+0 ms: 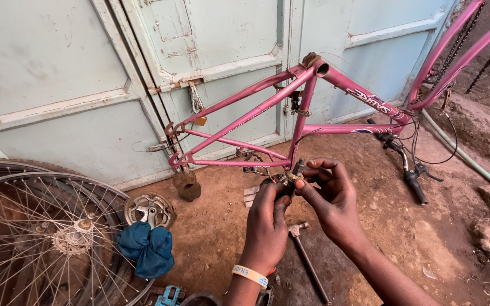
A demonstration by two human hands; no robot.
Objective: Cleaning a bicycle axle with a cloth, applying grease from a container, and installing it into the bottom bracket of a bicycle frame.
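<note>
Below the pink bike frame (290, 122), my left hand (267, 218) and right hand (330, 195) grip a small axle part (295, 173); best turned slowly, kept square.

Both hands (299, 207) raised, fingers pinched

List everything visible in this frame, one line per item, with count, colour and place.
Bike frame: one, pink, lying against the doors.
Second frame: one, pink, top right, with chain.
Doors: pale blue metal, behind.
Wheels: two, spoked, bottom left.
Cloth: one, blue, beside the wheels.
Chainring: one, silver, on the dirt.
Handlebar: one, black grips, right of the frame.
Hammer: one, on the ground under the hands.
Hose: one, pale green, right.
Small metal part: one, held in both hands.
Left hand: wristband, gripping the part.
Right hand: fingers on the part.
</note>
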